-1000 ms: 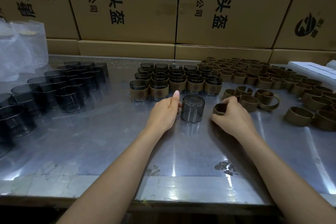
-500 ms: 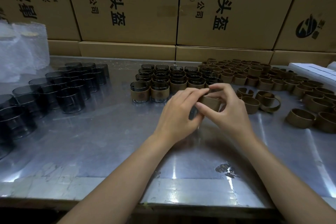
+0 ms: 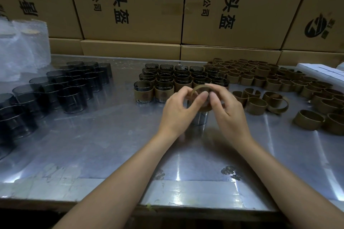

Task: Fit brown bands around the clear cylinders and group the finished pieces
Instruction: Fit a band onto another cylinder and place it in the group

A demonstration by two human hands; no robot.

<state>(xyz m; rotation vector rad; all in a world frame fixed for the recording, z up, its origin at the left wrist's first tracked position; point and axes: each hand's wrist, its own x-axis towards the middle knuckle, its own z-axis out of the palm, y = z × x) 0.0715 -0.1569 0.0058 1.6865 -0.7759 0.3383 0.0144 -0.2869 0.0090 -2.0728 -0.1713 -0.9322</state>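
band [image 3: 197, 89] held by both hands at table centre, directly above cylinder [image 3: 199, 118]. left hand [image 3: 179, 111] closed on left side of band, fingertips curled over its rim; right hand [image 3: 226, 108] closed on right side, thumb pressed to near wall. hands close together, thumbs nearly touching, both clamped on the one band. cylinder upright on table [image 3: 93, 145], axis vertical, only lower wall visible under the palms; upper rim hidden, so cannot tell whether band already touches it. band ring tilted slightly toward camera, opening facing roughly downward, axis near parallel to cylinder axis. key relation: band over cylinder, coaxial or nearly so, so next move judged a straight downward push, with ring levelled first to avoid catching on one side of the rim. neither hand clearly nearer; cylinder sits between the wrists, just under the thumbs. nothing steadying the cylinder, so uneven pressure likely to tip or slide it on the smooth metal. finished pieces [image 3: 162, 87] grouped in rows just behind the hands, nearer left hand. bare cylinders [image 3: 74, 87] well apart at left. loose bands [image 3: 260, 80] spread at right, nearest ones just beside right hand. cartons [image 3: 130, 5] stacked behind the table.
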